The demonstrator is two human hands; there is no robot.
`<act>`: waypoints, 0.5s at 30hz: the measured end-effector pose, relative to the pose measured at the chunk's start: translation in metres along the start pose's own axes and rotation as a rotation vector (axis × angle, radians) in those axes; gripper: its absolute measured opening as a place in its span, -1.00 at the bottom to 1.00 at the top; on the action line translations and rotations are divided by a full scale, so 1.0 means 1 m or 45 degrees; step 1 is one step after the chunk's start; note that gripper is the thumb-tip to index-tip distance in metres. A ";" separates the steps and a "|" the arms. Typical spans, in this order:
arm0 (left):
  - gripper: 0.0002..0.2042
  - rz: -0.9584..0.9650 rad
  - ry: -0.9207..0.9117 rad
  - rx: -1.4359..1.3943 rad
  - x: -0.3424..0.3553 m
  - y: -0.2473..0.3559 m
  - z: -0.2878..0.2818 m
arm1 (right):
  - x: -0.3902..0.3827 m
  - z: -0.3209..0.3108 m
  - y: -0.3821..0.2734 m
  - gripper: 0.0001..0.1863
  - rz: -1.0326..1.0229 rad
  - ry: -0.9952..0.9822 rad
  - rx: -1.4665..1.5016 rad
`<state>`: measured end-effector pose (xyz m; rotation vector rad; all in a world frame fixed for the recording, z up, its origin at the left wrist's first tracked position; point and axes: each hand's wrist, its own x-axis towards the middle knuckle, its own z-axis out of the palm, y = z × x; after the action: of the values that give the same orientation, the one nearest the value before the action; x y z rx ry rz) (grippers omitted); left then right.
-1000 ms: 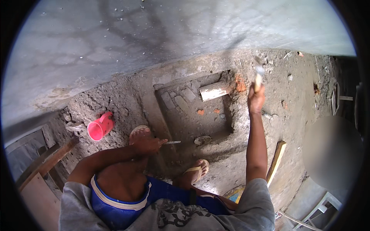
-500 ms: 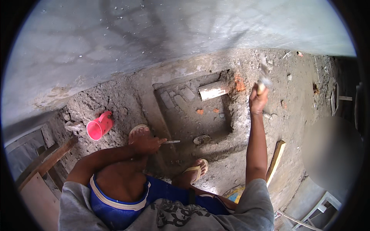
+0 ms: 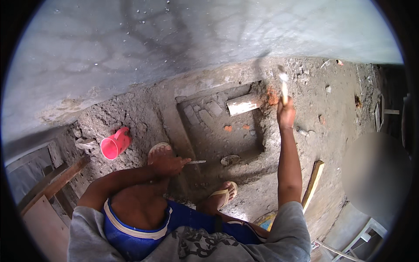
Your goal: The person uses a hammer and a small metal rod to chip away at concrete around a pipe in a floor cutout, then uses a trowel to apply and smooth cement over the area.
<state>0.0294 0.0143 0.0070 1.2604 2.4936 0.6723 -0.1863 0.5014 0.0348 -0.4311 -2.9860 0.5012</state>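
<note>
My right hand (image 3: pixel 286 115) is closed around a short tool with a pale handle and bright metal (image 3: pixel 283 83). Motion smears its far end, so its exact kind is unclear. It is raised near the pit's far right corner, close to an orange-red patch of broken brick (image 3: pixel 273 94). My left hand (image 3: pixel 171 165) rests by my left foot, shut on a thin grey metal rod (image 3: pixel 198 162) that points right over the near left edge of the pit. Inside the square pit (image 3: pixel 218 144), a whitish pipe (image 3: pixel 243 105) juts from the right side, with several bricks (image 3: pixel 190 115) to its left.
A pink mug (image 3: pixel 115 144) lies tilted on rubble at left, near wooden planks (image 3: pixel 65 177). Far side: a grey plastered wall (image 3: pixel 196 39). To the right lie a timber piece (image 3: pixel 313 185) and loose stones. My sandalled feet (image 3: pixel 224 194) flank the pit's near corner.
My right hand has shifted slightly left and the tool's head has swung left toward the wall side. My left hand still holds the rod in nearly the same place.
</note>
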 end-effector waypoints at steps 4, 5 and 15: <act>-0.47 -0.113 -0.219 -0.044 -0.008 0.000 0.004 | 0.028 0.023 0.004 -0.58 -0.111 -0.236 -0.302; -0.48 -0.186 -0.329 -0.004 -0.013 0.002 0.007 | 0.024 0.019 -0.015 -0.60 -0.091 -0.188 -0.201; -0.51 -0.213 -0.121 0.367 0.001 0.019 -0.009 | 0.006 0.013 -0.001 -0.62 0.029 -0.075 -0.168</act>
<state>0.0374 0.0225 0.0244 1.1242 2.6460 0.2132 -0.1940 0.4989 0.0234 -0.4693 -3.0859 0.3249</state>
